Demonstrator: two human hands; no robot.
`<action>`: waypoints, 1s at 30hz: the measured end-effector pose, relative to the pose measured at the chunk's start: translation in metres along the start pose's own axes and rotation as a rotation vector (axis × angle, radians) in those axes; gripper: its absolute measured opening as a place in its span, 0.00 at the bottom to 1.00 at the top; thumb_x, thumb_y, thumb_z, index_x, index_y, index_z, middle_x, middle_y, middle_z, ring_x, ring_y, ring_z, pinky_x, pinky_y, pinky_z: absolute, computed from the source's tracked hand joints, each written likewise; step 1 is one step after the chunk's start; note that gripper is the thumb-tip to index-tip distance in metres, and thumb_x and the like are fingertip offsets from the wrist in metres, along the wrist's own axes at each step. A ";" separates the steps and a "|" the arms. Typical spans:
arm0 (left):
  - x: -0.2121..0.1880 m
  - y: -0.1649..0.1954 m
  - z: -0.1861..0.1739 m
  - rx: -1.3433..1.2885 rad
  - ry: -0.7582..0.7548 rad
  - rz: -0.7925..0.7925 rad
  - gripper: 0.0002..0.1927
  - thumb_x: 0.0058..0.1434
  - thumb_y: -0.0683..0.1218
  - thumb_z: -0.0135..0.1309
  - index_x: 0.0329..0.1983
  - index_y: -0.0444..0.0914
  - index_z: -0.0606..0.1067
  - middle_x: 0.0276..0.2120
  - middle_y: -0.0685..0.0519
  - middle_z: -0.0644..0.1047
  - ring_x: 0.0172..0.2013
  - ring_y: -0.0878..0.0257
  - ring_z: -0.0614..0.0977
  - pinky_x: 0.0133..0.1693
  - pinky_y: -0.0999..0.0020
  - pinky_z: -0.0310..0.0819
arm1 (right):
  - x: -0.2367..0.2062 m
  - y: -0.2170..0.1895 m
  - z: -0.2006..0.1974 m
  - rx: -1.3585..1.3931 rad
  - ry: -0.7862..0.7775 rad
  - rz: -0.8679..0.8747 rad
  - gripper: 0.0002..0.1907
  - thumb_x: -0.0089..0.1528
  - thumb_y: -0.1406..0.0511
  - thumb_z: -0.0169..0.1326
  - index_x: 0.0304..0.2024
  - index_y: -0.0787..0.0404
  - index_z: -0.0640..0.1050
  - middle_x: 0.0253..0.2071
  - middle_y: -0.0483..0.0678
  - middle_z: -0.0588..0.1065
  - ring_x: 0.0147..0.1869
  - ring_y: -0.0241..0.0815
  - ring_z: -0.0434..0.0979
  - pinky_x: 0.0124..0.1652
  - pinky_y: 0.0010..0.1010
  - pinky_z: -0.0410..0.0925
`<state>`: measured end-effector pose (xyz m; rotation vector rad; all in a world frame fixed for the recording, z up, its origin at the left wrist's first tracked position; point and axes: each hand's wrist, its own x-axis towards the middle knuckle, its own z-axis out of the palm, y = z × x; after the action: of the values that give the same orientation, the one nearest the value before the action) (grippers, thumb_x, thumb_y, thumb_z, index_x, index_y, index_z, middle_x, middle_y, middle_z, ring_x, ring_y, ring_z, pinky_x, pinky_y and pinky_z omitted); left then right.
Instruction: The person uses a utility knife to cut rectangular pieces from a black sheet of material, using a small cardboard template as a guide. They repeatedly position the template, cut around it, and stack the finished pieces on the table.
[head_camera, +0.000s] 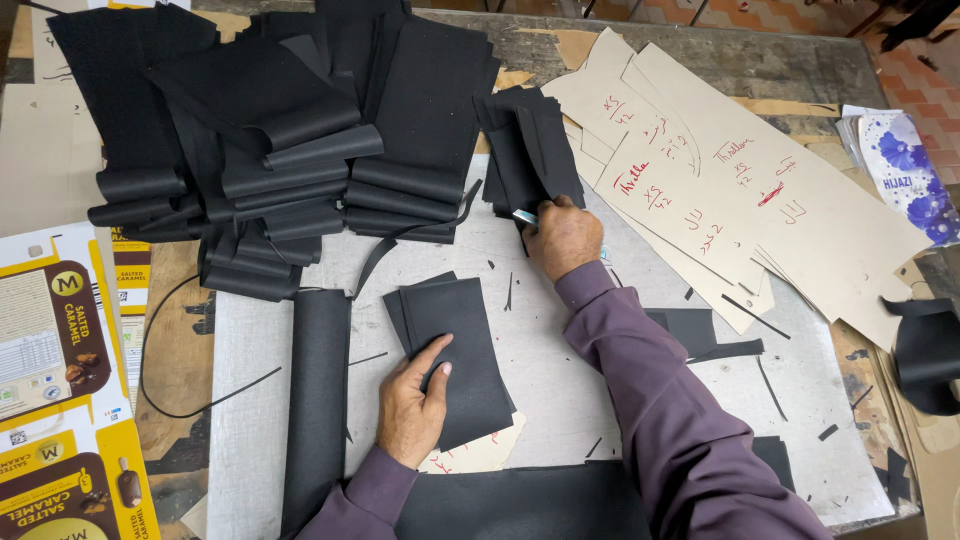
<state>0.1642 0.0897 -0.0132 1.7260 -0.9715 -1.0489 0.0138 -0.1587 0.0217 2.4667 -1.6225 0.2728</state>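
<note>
Leftward — brown-yellow flattened cartons (60, 350).

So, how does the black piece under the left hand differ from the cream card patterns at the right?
The black piece is dark fabric with nothing written on it; the cream patterns are stiff card with red handwriting. The black piece is small and roughly rectangular; the cream patterns are long with curved edges. The left hand presses on the black piece, while no hand touches the patterns. Both lie flat on the table.

flat black cut fabric pieces (455, 355), stacked on grey cutting board
</note>
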 end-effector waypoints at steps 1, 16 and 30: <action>0.000 -0.001 0.000 0.013 -0.002 0.001 0.20 0.65 0.43 0.52 0.60 0.43 0.78 0.38 0.40 0.84 0.23 0.62 0.79 0.33 0.67 0.81 | 0.000 0.000 0.000 0.033 -0.040 0.035 0.17 0.56 0.54 0.63 0.36 0.61 0.84 0.41 0.53 0.81 0.32 0.52 0.83 0.32 0.41 0.76; -0.008 0.011 -0.001 -0.122 -0.015 0.060 0.25 0.61 0.40 0.54 0.64 0.42 0.72 0.52 0.47 0.81 0.12 0.72 0.69 0.20 0.72 0.73 | 0.001 0.001 0.018 0.002 -0.013 0.006 0.13 0.55 0.60 0.64 0.38 0.61 0.83 0.41 0.54 0.80 0.35 0.54 0.82 0.35 0.44 0.76; 0.000 0.027 0.018 -0.307 -0.089 -0.145 0.28 0.62 0.35 0.52 0.66 0.44 0.71 0.46 0.47 0.83 0.12 0.77 0.63 0.15 0.77 0.62 | 0.027 0.081 -0.007 0.478 -0.263 0.052 0.12 0.67 0.62 0.57 0.45 0.65 0.80 0.27 0.59 0.77 0.31 0.55 0.78 0.37 0.43 0.71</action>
<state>0.1426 0.0764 0.0071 1.5219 -0.7036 -1.3049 -0.0503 -0.2121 0.0385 2.9168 -1.9140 0.3989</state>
